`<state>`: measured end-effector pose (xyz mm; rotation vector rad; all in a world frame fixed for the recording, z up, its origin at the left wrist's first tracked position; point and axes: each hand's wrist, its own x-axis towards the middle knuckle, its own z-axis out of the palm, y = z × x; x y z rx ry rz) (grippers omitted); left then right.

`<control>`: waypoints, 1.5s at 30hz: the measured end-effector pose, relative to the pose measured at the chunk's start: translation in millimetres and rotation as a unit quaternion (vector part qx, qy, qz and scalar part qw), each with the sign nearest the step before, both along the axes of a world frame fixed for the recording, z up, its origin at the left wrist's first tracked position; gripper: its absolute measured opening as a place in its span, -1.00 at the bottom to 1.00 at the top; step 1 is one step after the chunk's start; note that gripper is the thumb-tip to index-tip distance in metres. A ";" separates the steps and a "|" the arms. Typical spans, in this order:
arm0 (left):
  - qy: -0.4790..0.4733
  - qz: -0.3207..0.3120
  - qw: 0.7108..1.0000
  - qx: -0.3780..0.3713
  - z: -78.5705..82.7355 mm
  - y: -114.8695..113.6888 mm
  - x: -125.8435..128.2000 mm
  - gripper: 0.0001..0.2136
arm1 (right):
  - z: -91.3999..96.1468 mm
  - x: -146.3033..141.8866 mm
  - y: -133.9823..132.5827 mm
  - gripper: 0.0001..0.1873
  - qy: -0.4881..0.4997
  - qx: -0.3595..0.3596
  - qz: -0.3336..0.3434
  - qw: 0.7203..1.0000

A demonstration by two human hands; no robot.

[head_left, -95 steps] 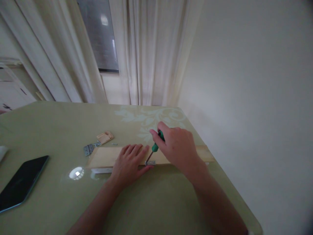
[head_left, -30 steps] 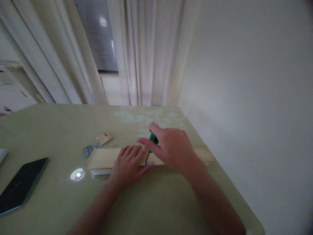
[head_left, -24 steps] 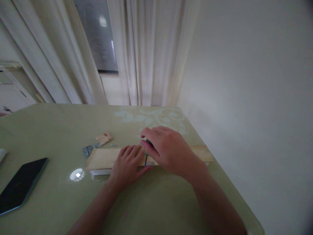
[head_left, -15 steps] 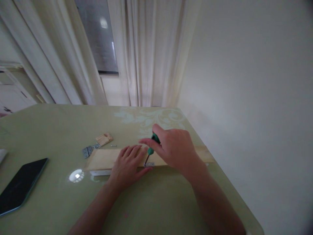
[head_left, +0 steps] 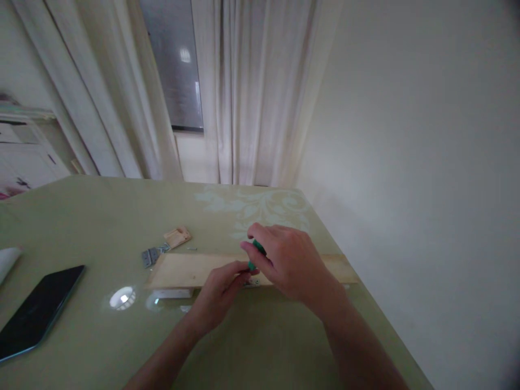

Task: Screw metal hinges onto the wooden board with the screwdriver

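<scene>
A long pale wooden board lies flat on the green table. My right hand is closed around a green-handled screwdriver, its tip down at a small metal hinge on the board's near edge. My left hand sits at the board's near edge with its fingertips drawn together by the screwdriver shaft and the hinge; I cannot make out what they pinch.
A loose metal hinge and a small wooden piece lie behind the board's left end. A dark phone rests at the left front. The table's right edge runs close to the wall; curtains hang behind.
My left hand has lifted from lying flat on the board and now curls its fingers at the hinge. My right hand keeps turning the screwdriver. The camera has tilted slightly.
</scene>
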<state>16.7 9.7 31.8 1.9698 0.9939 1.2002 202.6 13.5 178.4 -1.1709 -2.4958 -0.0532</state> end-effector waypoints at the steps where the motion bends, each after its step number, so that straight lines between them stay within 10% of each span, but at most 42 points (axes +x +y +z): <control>1: -0.019 -0.004 1.000 -0.011 -0.1 -0.1 0.9 -0.77 | -0.1 -0.3 -0.6 -0.75 0.003 0.000 0.033 0.999; 27: -0.209 -0.001 0.971 -0.113 -7.7 13.0 2.1 -0.84 | -25.0 -18.9 -0.2 -0.55 0.150 -0.054 0.056 0.986; 34: -0.144 -0.057 0.985 -0.076 1.1 7.8 -3.2 -0.80 | -22.1 -16.5 1.2 -0.48 0.195 -0.095 0.099 0.971; 45: -0.120 0.026 0.989 -0.080 0.1 11.0 -3.8 -0.81 | -19.0 -13.3 2.3 -0.48 0.217 -0.104 0.094 0.966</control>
